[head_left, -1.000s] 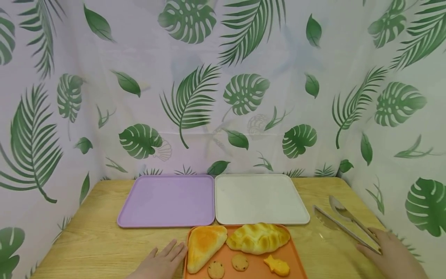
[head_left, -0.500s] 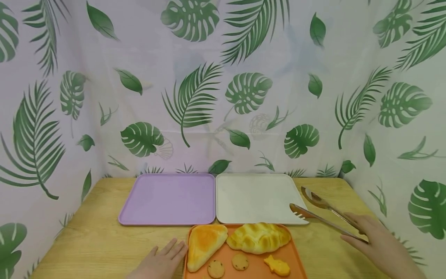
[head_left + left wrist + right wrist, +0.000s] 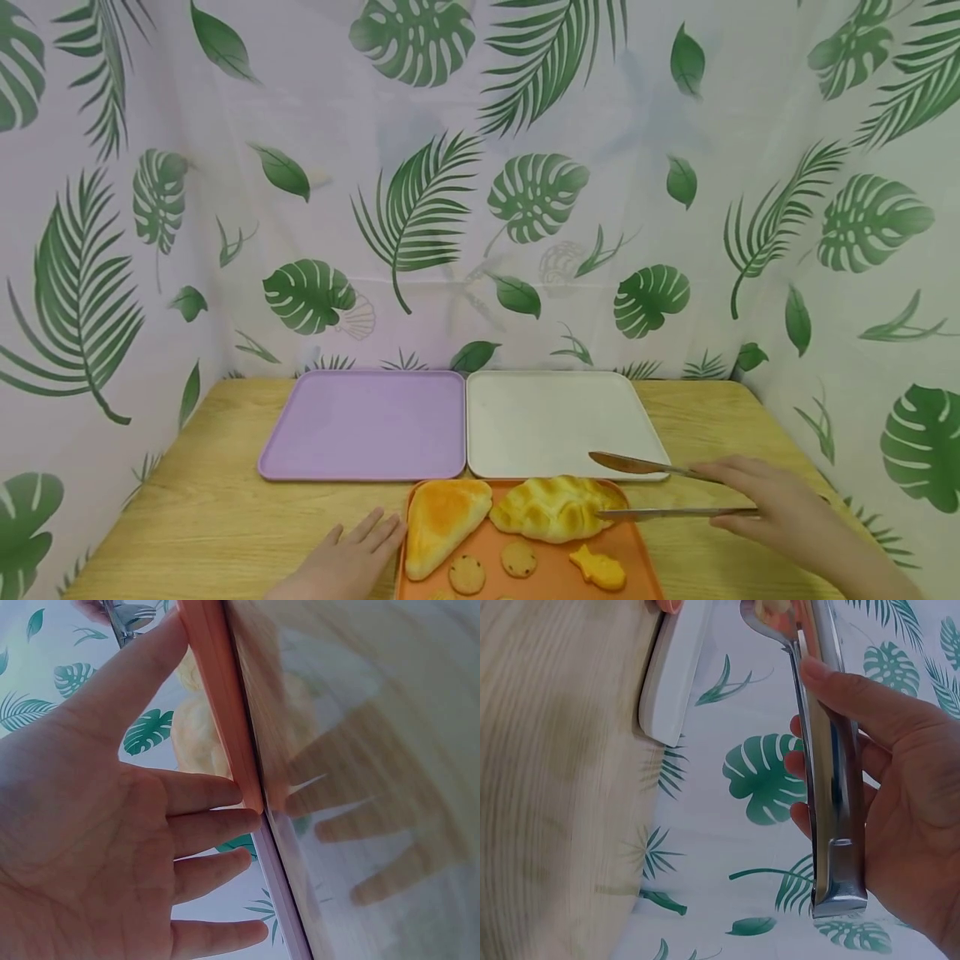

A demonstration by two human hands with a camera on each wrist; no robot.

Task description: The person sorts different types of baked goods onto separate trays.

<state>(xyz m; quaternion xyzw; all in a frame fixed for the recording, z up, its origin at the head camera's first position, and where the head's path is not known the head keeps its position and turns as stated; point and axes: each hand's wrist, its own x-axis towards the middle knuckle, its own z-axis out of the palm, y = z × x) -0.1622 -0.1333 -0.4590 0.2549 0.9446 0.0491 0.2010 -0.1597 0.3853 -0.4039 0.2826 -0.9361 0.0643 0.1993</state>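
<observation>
My right hand (image 3: 787, 517) grips metal tongs (image 3: 678, 513) whose arms stand apart. One tip overlaps the right end of a long knobbly bread (image 3: 551, 510) in the head view; the other tip is over the white tray's front edge. In the right wrist view, fingers and thumb wrap the tongs' arms (image 3: 829, 795). My left hand (image 3: 348, 550) lies with straight fingers at the left edge of the orange tray (image 3: 637, 558). Its thumb and fingertips are right at the tray's side wall (image 3: 225, 712). A triangular bread (image 3: 446, 525) lies just inside that edge.
Two chocolate-chip cookies (image 3: 518, 559) and a yellow fish-shaped piece (image 3: 598, 568) lie lower on the orange tray. A purple tray (image 3: 367, 425) and a white tray (image 3: 558, 417) stand side by side behind it. Leaf-printed cloth (image 3: 450, 250) encloses the wooden table (image 3: 217, 467).
My right hand has swung the tongs left, from the table on the right to the bread and the white tray's front edge. My left hand stays at the orange tray.
</observation>
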